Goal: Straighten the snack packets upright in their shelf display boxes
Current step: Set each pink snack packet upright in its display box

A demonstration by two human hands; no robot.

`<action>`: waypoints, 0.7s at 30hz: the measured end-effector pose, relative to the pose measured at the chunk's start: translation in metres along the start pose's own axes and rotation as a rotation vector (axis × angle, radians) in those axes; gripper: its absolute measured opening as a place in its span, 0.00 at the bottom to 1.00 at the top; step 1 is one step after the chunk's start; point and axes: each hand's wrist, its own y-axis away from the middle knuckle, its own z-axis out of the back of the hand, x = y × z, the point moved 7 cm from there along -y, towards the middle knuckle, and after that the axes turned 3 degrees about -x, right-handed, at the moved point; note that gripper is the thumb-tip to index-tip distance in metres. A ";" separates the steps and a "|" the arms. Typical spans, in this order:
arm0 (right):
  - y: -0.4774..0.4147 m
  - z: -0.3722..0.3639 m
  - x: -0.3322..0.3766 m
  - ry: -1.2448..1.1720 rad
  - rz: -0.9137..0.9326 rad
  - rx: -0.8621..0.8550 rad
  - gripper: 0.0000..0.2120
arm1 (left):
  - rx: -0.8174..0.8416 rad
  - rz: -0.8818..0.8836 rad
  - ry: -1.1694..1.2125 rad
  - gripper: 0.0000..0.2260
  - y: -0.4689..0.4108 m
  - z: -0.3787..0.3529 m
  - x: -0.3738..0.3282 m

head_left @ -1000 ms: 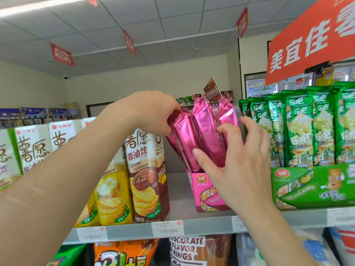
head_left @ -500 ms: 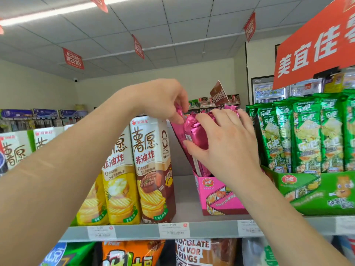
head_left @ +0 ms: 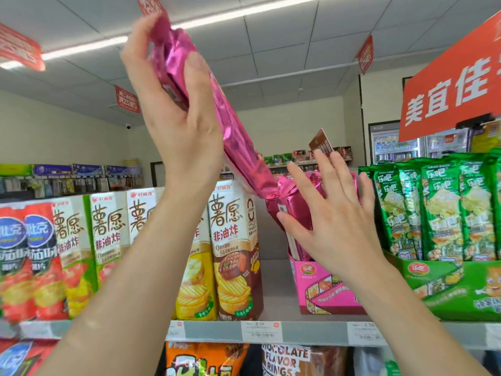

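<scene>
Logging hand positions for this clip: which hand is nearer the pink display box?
Right. The right hand lies flat against the packets standing in the pink display box, just above it. The left hand is raised well above and left, gripping lifted pink packets.

Shelf, front edge: bare strip open between brown chip carton and pink display box; green display box just beside it on the right; right hand covers pink packets; slanting packet crosses the air above.
</scene>
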 end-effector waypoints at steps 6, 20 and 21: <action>0.012 0.020 -0.005 -0.470 0.035 -0.259 0.28 | 0.058 0.416 0.161 0.12 0.025 -0.003 0.013; 0.098 0.037 0.002 -1.251 -0.220 0.252 0.15 | 0.217 0.847 0.396 0.05 0.129 -0.005 -0.015; 0.105 0.039 -0.002 -1.239 -0.234 0.237 0.14 | 0.231 0.850 0.384 0.04 0.134 -0.002 -0.019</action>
